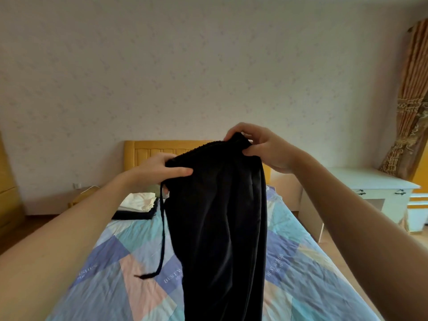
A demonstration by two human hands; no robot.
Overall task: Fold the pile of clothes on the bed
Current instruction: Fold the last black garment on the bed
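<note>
Bed (301,274) with a pastel patchwork cover. Above it hang black drawstring trousers (220,228), plain and dark, long axis vertical, waistband uppermost, legs trailing out of view below. Folded clothes (136,206), white over dark, lie near the headboard. Left hand (159,171) and right hand (266,149) each pinch the waistband. A drawstring (163,228), probably tasselled, dangles at left.
</note>
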